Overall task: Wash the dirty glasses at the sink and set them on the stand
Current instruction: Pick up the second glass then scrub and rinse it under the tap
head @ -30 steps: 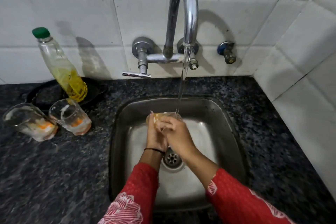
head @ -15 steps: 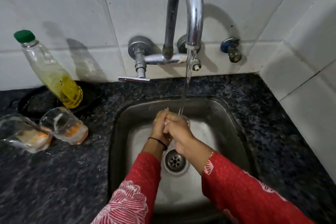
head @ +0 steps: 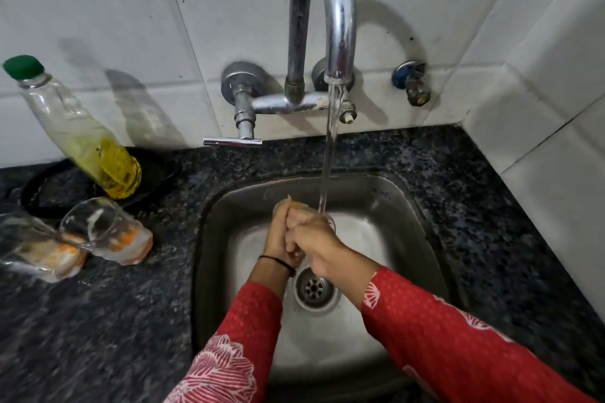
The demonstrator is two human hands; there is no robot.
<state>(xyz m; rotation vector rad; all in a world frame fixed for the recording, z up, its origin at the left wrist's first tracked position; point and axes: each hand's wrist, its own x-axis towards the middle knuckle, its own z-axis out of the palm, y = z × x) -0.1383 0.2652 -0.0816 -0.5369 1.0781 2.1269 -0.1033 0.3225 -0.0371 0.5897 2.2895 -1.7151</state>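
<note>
Over the steel sink point(head: 422, 239), my left hand point(head: 278, 232) and my right hand point(head: 316, 242) both grip one clear glass point(head: 299, 206) under the running water from the tap point(head: 322, 20). My hands hide most of that glass; only part of its rim shows, with an orange tint. Two more dirty glasses stand on the dark counter at the left: one point(head: 108, 232) with orange residue at its base, and another point(head: 36, 249) at the frame's left edge. No stand is in view.
A clear bottle point(head: 82, 137) with yellow liquid and a green cap stands on a black dish point(head: 49, 190) at the back left. The tap's lever handle point(head: 232, 141) sticks out over the counter. Tiled walls close the back and right. The drain point(head: 313, 288) lies below my wrists.
The view has moved closer to the sink. My hands have stayed under the stream with the glass, turning slightly around it.
</note>
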